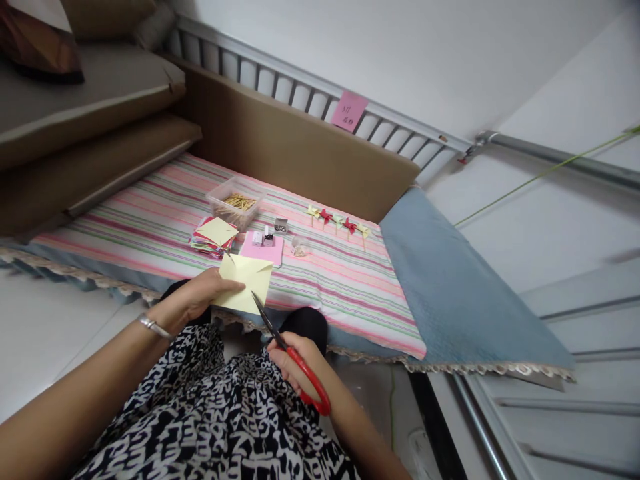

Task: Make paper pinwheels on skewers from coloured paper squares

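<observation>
My left hand point(213, 290) pinches a square of pale yellow paper point(245, 267) by its left side, above my lap. Short cut lines seem to run in from some of its corners. Red-handled scissors point(306, 377) are gripped in my right hand point(295, 360), their dark blades pointing up and left. The blade tips lie at the paper's lower right part; whether they touch it I cannot tell. Just beyond the paper sits a stack of coloured paper squares point(217, 233), a yellow one on top. Beside it, a pink pad point(265, 250) bears small boxes.
A clear plastic tub point(215, 200) of thin wooden sticks stands behind the stack. A small metal-looking box point(281, 225) and a little clear dish point(300, 248) are nearby. Several paper pinwheels point(350, 227) lie farther right on the striped cloth point(340, 287). Folded cushions point(100, 167) rise at left.
</observation>
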Demonstrator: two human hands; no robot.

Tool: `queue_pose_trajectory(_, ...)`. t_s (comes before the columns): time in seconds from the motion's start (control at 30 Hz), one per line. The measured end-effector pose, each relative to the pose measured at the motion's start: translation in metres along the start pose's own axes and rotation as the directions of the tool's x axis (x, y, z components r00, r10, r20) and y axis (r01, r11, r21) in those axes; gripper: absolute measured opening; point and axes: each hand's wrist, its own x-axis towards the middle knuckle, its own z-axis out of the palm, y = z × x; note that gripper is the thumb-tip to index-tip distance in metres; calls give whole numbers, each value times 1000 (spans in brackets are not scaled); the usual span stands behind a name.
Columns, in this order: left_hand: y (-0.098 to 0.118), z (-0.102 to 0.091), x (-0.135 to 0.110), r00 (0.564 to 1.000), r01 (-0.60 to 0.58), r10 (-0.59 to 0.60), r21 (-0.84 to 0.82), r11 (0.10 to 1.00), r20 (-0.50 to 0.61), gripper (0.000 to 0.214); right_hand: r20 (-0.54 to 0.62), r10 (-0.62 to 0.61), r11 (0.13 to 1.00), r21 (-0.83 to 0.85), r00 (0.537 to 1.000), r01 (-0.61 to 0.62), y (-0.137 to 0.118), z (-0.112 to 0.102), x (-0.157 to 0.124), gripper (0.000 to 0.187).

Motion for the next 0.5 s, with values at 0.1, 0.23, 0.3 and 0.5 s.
queue_pose_trajectory(0.1,-1,0,1,1000,10,-10,-5,1000,-7,49,-5,-33,999,-11,999,33,2,1,1,23)
queue_pose_trajectory(0.23,-1,0,2,1000,2,-2,-7,1000,-9,47,-31,-86,996,-40,996,85,3,1,3,22)
queue_pose_trajectory(0.3,0,0,1,1000,-1,1,-9,1000,-9,48,-36,-110,992,-60,993,108,3,0,3,23)
queue_pose_trajectory(0.5,2,2,-1,1000,8,-8,-13,1000,-6,49,-51,-146,982,-128,988,138,2,-4,3,15)
